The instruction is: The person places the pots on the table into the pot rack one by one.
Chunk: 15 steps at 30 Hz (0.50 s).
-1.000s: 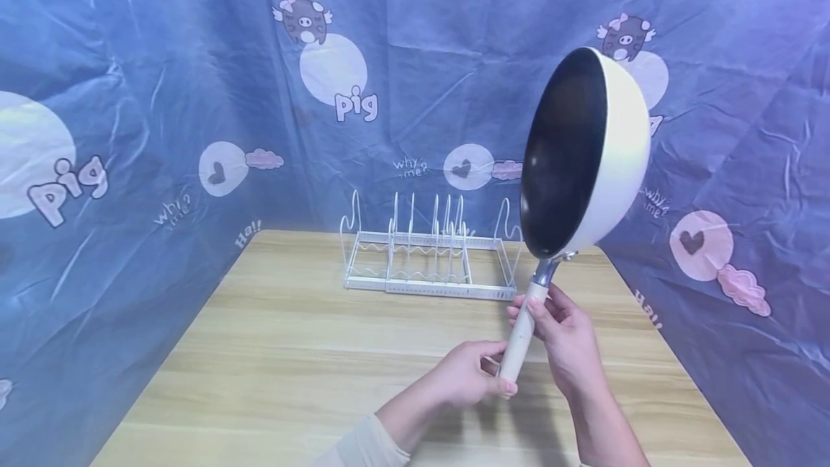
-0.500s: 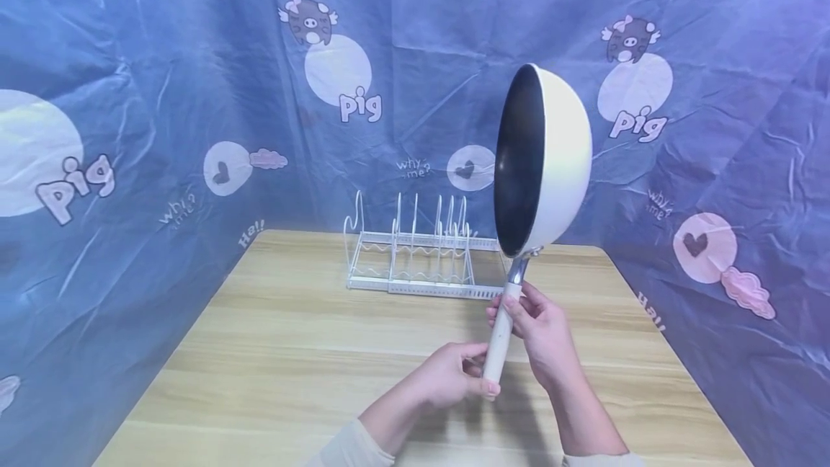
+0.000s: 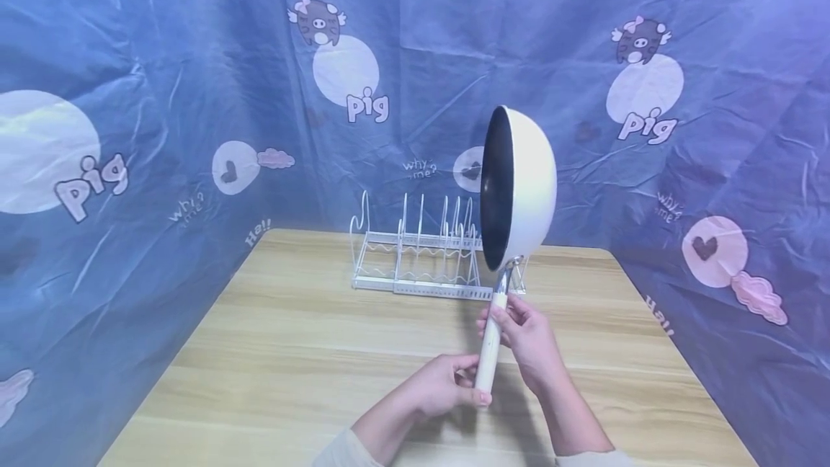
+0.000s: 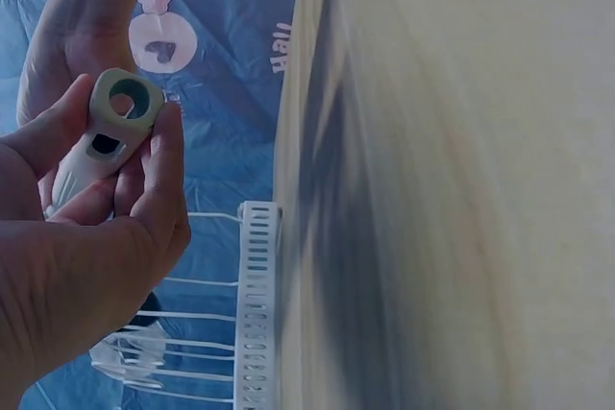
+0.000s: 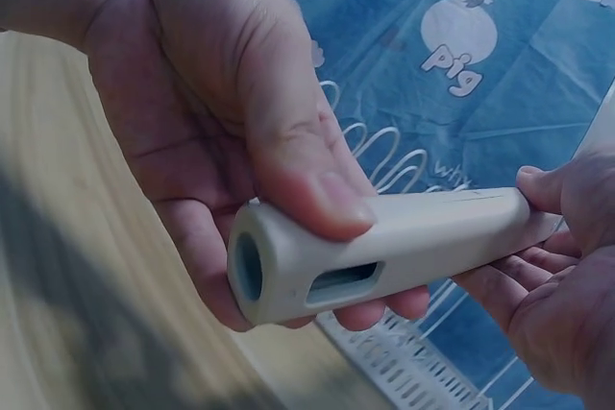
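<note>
Both hands hold a wok (image 3: 533, 186) upright above the table, white outside and black inside, with its opening facing left. My left hand (image 3: 443, 385) pinches the end of its cream handle (image 3: 491, 344) between thumb and fingers. Higher up the handle, just below the metal neck, my right hand (image 3: 533, 343) grips it. The handle's open end (image 4: 123, 103) shows in the left wrist view, between the left hand's fingers. In the right wrist view the left hand (image 5: 207, 103) is large, and the right hand (image 5: 577, 285) is at the right edge.
A white wire rack (image 3: 415, 287) with several upright loops stands at the back of the wooden table (image 3: 292, 352). The wok hides part of its right end. Blue printed cloth (image 3: 441, 27) hangs round the back and sides.
The wok has moved left and lower, both hands with it. It has turned more edge-on, so less of its black inside shows. The rack's right end is now partly covered.
</note>
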Each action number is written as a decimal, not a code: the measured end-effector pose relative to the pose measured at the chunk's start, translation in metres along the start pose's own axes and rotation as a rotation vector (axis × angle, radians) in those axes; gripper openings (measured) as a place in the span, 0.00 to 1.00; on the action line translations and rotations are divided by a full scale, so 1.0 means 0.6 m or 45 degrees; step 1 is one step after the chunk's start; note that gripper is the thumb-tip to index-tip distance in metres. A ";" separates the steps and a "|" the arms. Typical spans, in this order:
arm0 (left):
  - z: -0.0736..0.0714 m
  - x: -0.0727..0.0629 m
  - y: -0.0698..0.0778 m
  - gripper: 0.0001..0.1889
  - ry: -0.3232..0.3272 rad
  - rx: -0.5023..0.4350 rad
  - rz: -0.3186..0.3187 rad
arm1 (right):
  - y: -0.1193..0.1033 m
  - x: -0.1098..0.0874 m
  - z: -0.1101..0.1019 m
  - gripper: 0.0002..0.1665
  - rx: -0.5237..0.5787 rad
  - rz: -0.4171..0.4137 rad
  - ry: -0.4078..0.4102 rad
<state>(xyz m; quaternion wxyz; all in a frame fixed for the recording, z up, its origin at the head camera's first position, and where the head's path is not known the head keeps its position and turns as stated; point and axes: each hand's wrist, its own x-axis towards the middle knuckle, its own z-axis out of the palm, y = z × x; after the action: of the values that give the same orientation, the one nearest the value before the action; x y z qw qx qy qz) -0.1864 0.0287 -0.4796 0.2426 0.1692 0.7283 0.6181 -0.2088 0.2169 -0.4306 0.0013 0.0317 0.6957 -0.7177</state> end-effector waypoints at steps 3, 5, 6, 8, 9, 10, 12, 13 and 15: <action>-0.003 -0.004 -0.006 0.32 -0.016 -0.050 -0.021 | 0.011 0.005 0.003 0.35 -0.001 0.026 -0.007; -0.005 -0.006 -0.009 0.31 -0.026 -0.078 -0.033 | 0.019 0.009 0.005 0.36 0.001 0.041 -0.011; -0.005 -0.006 -0.011 0.31 -0.030 -0.088 -0.034 | 0.023 0.011 0.005 0.35 0.000 0.047 -0.015; -0.006 -0.007 -0.016 0.29 -0.040 -0.107 -0.035 | 0.031 0.014 0.006 0.35 -0.005 0.057 -0.016; -0.006 -0.007 -0.017 0.28 -0.043 -0.111 -0.033 | 0.034 0.015 0.007 0.34 -0.010 0.061 -0.015; -0.006 -0.007 -0.019 0.28 -0.045 -0.117 -0.031 | 0.037 0.016 0.007 0.33 -0.014 0.064 -0.016; -0.006 -0.006 -0.022 0.26 -0.047 -0.128 -0.029 | 0.043 0.018 0.007 0.32 -0.023 0.068 -0.017; -0.006 -0.006 -0.024 0.26 -0.047 -0.135 -0.031 | 0.045 0.019 0.007 0.31 -0.025 0.073 -0.015; -0.006 -0.006 -0.026 0.25 -0.050 -0.146 -0.038 | 0.049 0.021 0.008 0.31 -0.027 0.080 -0.018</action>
<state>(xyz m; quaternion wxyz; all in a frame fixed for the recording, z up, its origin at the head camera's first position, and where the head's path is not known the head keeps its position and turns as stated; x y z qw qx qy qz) -0.1847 0.0208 -0.4937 0.2753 0.1562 0.6892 0.6517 -0.2204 0.2120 -0.4607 0.0289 0.0484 0.7020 -0.7100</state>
